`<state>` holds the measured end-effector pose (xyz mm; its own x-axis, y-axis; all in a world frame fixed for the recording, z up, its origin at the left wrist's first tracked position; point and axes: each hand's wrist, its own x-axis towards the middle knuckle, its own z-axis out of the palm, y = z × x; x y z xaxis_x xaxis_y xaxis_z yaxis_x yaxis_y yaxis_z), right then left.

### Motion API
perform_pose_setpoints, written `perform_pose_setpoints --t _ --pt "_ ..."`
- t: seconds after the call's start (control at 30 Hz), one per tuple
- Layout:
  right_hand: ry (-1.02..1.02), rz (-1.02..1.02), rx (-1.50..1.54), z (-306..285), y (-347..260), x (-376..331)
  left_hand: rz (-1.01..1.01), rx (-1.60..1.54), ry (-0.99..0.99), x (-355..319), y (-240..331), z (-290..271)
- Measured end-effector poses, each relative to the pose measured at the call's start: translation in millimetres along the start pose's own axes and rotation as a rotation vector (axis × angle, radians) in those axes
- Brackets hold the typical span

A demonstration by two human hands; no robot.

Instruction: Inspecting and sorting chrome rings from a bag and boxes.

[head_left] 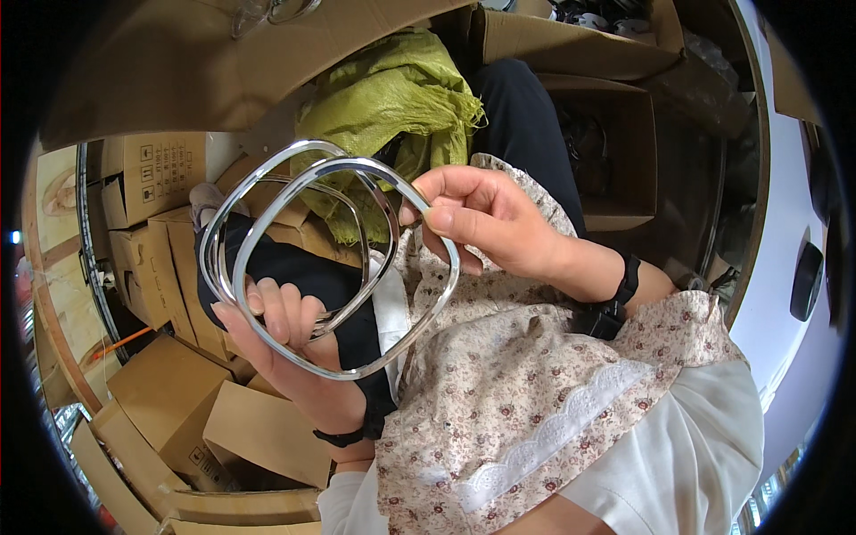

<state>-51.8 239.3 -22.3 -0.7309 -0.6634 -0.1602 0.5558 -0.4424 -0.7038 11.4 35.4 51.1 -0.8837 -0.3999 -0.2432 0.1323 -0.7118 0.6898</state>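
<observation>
Head view | left hand [290,343] is cupping two chrome trim rings [343,267] at 7 o'clock | right hand [486,223] is pinching the front ring's rim at 2 o'clock | fingertip grip is best kept light, off polished faces.

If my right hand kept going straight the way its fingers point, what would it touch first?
Probably the left hand. The right hand pinches the front chrome ring and points left across its opening; depth is unclear, so it might pass above.

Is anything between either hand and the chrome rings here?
Nothing visible. The left hand grips the lower edges of the chrome rings directly, and the right hand pinches the front ring's upper right edge between thumb and fingers. No cloth or box comes between them.
</observation>
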Motion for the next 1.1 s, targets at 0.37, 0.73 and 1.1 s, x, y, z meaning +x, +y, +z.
perform_pose_setpoints --t 0.37,0.73,1.1 --pt "-0.099 -0.049 0.004 -2 3 1 -0.075 -0.130 -0.181 3 3 -17" --pt "-0.153 -0.072 0.105 -9 12 4 -0.070 -0.123 -0.206 5 3 -19" --pt "-0.054 -0.236 -0.084 -18 24 12 -0.230 -0.224 -0.265 9 1 -23"
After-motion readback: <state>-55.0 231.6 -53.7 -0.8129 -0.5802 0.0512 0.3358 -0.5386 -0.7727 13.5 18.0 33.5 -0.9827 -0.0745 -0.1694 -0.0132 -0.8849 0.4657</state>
